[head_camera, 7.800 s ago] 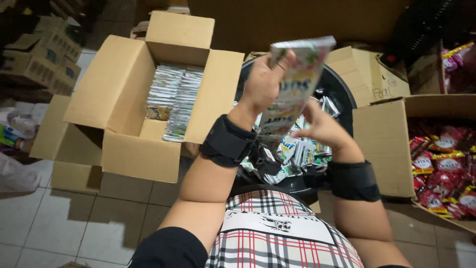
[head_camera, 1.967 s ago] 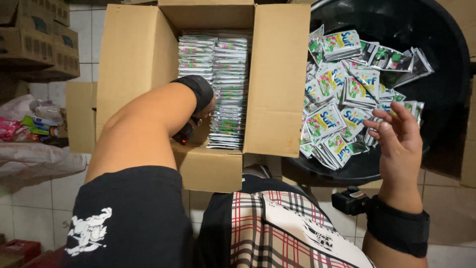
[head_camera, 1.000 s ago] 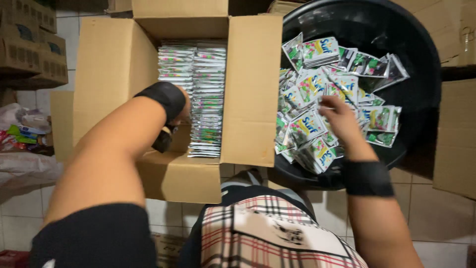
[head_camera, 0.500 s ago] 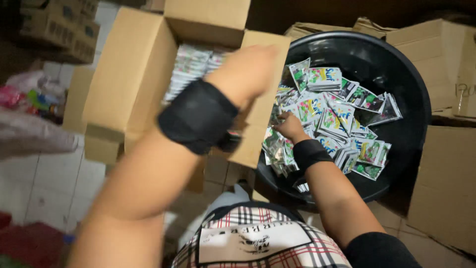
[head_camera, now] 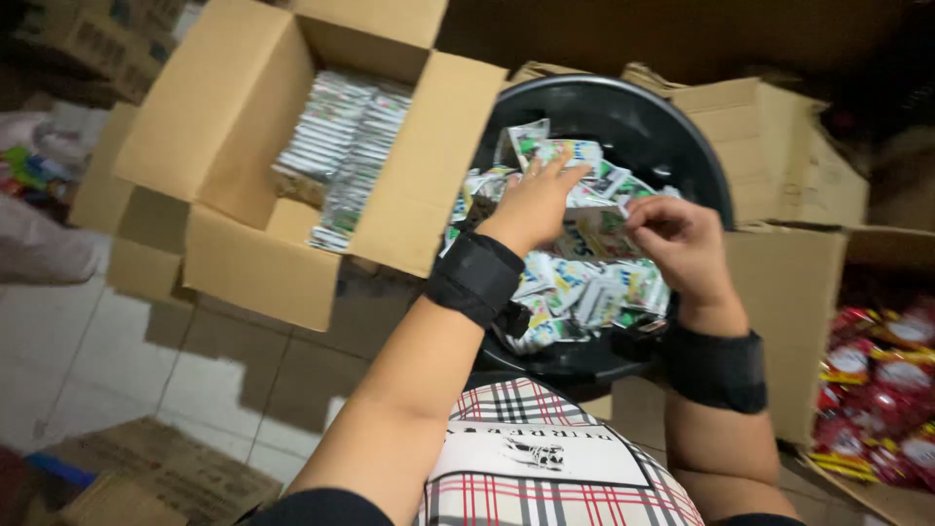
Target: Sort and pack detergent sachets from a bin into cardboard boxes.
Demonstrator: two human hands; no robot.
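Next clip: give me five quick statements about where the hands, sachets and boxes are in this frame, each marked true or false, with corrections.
1. Both hands are over the black tub. True.
2. The left hand is inside the open carton. False: it rests on the sachets in the tub.
3. The right hand pinches a sachet from the pile. True, as far as the blur lets one tell.
4. The carton to the left of the tub holds sachets stacked in rows. True.
5. The box at the right edge holds green packets. False: its packets are red.
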